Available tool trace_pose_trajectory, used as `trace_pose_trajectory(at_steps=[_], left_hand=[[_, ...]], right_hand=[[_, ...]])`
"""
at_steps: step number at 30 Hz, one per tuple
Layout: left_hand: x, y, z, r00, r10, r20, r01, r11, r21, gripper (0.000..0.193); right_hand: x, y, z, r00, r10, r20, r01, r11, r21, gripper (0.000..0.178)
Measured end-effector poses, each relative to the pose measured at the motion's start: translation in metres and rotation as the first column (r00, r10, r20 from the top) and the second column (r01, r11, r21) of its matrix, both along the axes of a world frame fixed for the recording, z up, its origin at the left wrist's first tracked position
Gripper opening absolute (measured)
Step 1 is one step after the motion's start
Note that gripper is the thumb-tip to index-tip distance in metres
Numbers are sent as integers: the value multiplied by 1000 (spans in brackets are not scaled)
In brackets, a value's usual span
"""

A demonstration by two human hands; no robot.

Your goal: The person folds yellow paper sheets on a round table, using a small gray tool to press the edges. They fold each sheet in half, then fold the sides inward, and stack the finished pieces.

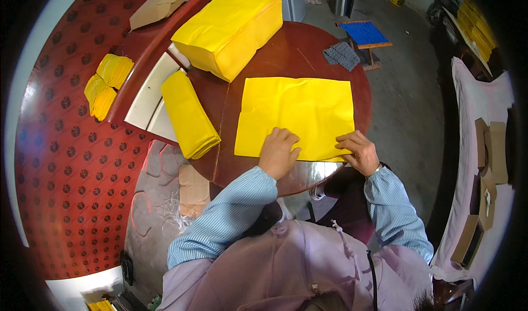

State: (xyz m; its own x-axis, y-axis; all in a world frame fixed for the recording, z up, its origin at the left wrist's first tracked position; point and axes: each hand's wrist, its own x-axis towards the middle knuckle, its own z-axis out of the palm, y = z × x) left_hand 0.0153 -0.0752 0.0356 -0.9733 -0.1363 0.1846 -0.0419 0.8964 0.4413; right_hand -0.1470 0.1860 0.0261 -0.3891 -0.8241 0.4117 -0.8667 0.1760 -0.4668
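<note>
A flat, cloth-like yellow sheet [297, 110] lies spread on the round brown table [360, 99], faint creases crossing it. On its near edge, left of the middle, rests my left hand [279, 153], fingers slightly bent on the surface and the thumb apart. My right hand [360, 151] is at the sheet's near right corner, which sits between its fingers and thumb. To the left, a folded yellow bundle [190, 116] of several layers lies slanted. Behind that stands a large block-shaped yellow stack [225, 30].
Smaller yellow bundles [109, 80] lie on the red patterned surface [71, 173] at left. A grey cloth [342, 56] hangs at the table's far right edge, near a blue-topped stool [366, 33]. Open cardboard boxes [484, 195] sit on a pale-covered surface at right.
</note>
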Motion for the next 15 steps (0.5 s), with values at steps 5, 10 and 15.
trace_pose_trajectory(at_steps=[5, 10, 15], left_hand=[[-28, 6, -6, 967, -254, 7, 252, 963, 93, 22], [-18, -76, -6, 959, -282, 42, 271, 948, 167, 24], [9, -149, -1, 948, -257, 188, 203, 943, 264, 34]], right_hand=[[0, -4, 7, 997, -7, -76, 13, 997, 76, 36], [-3, -7, 8, 996, -84, 33, 81, 994, 79, 31], [-22, -11, 16, 969, -156, 190, 117, 972, 202, 22]])
